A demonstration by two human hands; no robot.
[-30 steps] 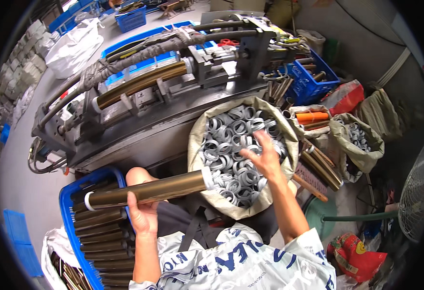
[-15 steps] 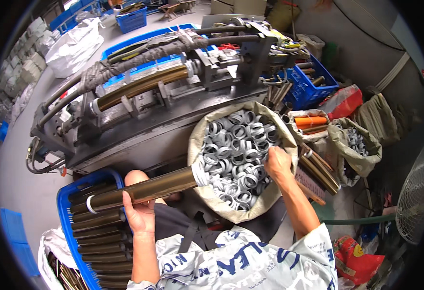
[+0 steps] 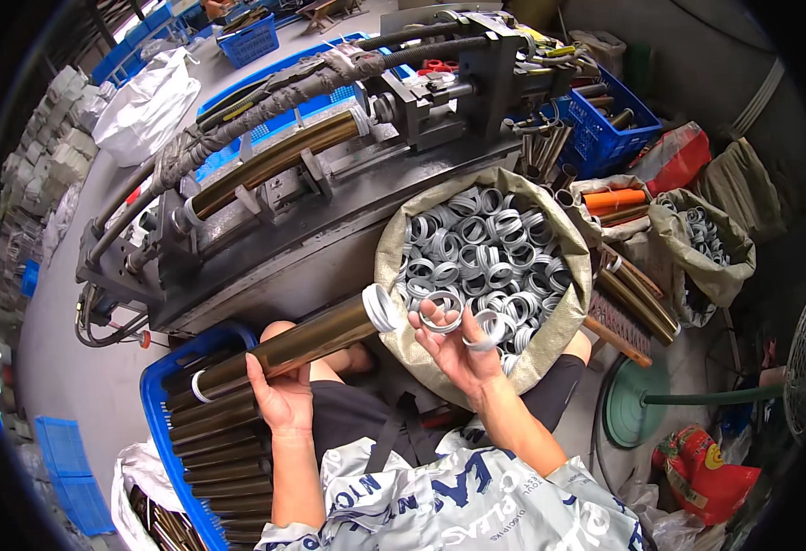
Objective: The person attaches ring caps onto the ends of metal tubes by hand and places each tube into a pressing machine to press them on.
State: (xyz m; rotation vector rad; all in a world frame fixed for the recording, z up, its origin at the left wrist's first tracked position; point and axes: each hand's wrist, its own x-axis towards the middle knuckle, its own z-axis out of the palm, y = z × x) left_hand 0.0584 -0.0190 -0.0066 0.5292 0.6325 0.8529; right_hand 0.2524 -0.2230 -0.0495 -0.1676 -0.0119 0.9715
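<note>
The left hand (image 3: 281,401) was wrapped around a long brass-coloured tube (image 3: 283,351) at lower centre-left of the frame, holding it slanted up toward the right, with a white ring cap (image 3: 382,308) seated on its upper end. Just right of that cap, the right hand (image 3: 461,347) was raised palm-up, fingers pinched on 2 grey-white rings (image 3: 462,319), 1 near the fingertips and 1 nearer the thumb. Directly above and behind that hand sat a tan sack (image 3: 568,303) with its mouth rolled open, filled with many more of the same rings. Below the left hand, at lower left, a blue crate (image 3: 153,404) held a stack of similar brass tubes lying side by side. Across the upper middle of the frame stretched a dark metal machine (image 3: 311,184) with thick wrapped hoses and another brass tube clamped along it. At the right edge a smaller sack (image 3: 729,257) held more rings, and a blue basket (image 3: 605,138) of parts stood at upper right.
</note>
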